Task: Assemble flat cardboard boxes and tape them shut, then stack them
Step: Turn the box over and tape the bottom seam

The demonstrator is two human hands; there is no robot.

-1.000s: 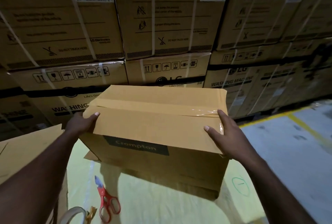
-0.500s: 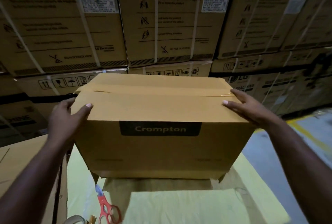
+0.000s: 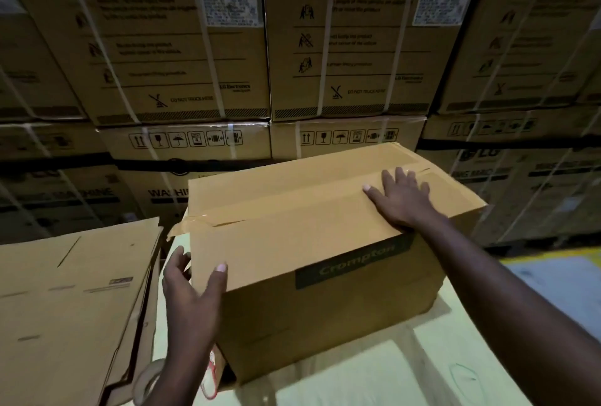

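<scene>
Change: half a second back the box was held square-on, one hand at each end. Now it is swung round, label face angled right, and seems to be down on the pale sheet.

Right hand has come off the end and lies flat on the lid, fingers spread, across the taped seam. Left hand cups the near-left corner, thumb on top, fingers along the side, loosely bent.

Tape runs the length of the seam and laps over the left end, a bit wrinkled there. So this box looks closed and sealed; the right hand is probably smoothing tape or steadying before stacking.

Flat cardboard lies just left, not yet assembled. Red scissors and a tape roll peek out by the left forearm.

Writing: "Crompton" on the box's dark label. Cartons behind: "CAUTION", "DO NOT TRUCK HERE", "LG Electronics", part of "WASHING", plus handling pictograms. White stickers too blurred to read.
</scene>
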